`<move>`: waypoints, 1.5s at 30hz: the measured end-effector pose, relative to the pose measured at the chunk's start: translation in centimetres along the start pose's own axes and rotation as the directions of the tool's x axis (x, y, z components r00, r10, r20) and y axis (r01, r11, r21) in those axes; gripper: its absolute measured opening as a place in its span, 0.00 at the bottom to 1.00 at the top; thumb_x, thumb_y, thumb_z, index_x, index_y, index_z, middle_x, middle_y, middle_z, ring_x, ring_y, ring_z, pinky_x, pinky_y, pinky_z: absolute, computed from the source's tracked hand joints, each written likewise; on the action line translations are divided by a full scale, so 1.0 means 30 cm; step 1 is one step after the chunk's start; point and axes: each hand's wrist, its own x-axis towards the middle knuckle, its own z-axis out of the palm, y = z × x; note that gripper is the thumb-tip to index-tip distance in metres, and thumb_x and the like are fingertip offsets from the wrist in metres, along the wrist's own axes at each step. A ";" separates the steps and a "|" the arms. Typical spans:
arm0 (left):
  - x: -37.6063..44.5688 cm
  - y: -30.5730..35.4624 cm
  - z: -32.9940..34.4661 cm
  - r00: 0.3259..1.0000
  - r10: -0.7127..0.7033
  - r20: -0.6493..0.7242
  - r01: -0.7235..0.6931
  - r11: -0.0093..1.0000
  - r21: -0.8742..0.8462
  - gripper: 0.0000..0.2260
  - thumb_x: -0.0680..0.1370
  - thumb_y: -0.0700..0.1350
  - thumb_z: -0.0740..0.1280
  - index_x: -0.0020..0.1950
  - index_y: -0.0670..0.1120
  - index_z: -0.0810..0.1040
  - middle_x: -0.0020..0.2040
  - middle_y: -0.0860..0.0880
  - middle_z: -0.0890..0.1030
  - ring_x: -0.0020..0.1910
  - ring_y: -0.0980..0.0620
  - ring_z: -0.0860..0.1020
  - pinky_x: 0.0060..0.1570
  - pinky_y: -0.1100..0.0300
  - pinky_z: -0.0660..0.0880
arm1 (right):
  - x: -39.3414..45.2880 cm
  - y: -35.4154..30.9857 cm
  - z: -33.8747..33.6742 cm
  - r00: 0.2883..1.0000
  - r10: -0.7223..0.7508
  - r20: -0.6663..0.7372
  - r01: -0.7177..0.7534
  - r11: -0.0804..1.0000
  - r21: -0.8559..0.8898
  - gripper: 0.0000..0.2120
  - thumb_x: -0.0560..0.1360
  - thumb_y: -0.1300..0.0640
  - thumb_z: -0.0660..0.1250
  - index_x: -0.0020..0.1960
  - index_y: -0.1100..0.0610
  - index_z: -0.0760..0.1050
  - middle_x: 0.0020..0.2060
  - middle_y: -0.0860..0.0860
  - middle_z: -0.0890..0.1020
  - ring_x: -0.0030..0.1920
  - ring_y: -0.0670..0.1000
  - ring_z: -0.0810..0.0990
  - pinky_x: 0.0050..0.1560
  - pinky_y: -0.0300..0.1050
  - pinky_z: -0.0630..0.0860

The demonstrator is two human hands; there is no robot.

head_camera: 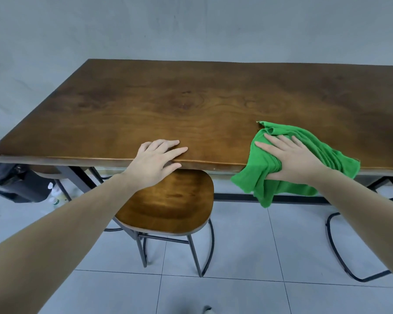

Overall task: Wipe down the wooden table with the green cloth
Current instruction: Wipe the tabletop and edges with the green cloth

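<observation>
We're looking down at the wooden table (191, 105) from the near side, and the green cloth (281, 168) sits right on its front edge, part spread on the top, part drooping over the lip toward the floor. The right hand (290, 159) lies flat on the cloth, fingers (270, 139) stretched and slightly fanned, palm pressing the fabric against the wood, with a bunch of it gathered under the thumb side. Over on the other side, the left hand (156, 159) rests open on the bare edge (nothing in it), fingers on top and thumb curling down over the front. The two hands are well apart along the edge. Below, between them, a wooden stool (168, 207) stands on the pale tiled floor (247, 291), partly tucked under the table.
</observation>
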 end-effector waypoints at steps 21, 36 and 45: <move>-0.355 -0.815 -0.086 0.974 0.187 -0.130 -0.184 0.982 0.030 0.23 0.77 0.58 0.66 0.71 0.55 0.71 0.70 0.54 0.71 0.68 0.52 0.66 0.63 0.50 0.65 | 0.702 -1.300 -0.056 0.988 -0.155 0.012 0.156 0.987 -0.042 0.44 0.73 0.26 0.55 0.80 0.41 0.39 0.81 0.51 0.44 0.80 0.60 0.42 0.75 0.70 0.45; -0.476 -1.015 -0.133 0.987 0.127 -0.099 -0.125 0.992 0.024 0.23 0.79 0.62 0.60 0.73 0.58 0.69 0.72 0.55 0.70 0.69 0.51 0.67 0.65 0.49 0.63 | 0.718 -1.301 -0.040 0.949 -0.315 -0.007 0.315 0.948 -0.044 0.51 0.71 0.39 0.73 0.78 0.33 0.38 0.81 0.43 0.47 0.80 0.50 0.46 0.78 0.58 0.44; -0.479 -1.010 -0.133 0.994 0.097 -0.058 -0.096 0.995 0.029 0.23 0.80 0.63 0.58 0.74 0.60 0.65 0.74 0.56 0.67 0.72 0.53 0.64 0.68 0.49 0.60 | 0.570 -1.029 -0.044 0.987 -0.162 -0.001 0.162 0.987 -0.020 0.46 0.71 0.27 0.63 0.76 0.30 0.35 0.80 0.44 0.45 0.80 0.51 0.47 0.78 0.54 0.42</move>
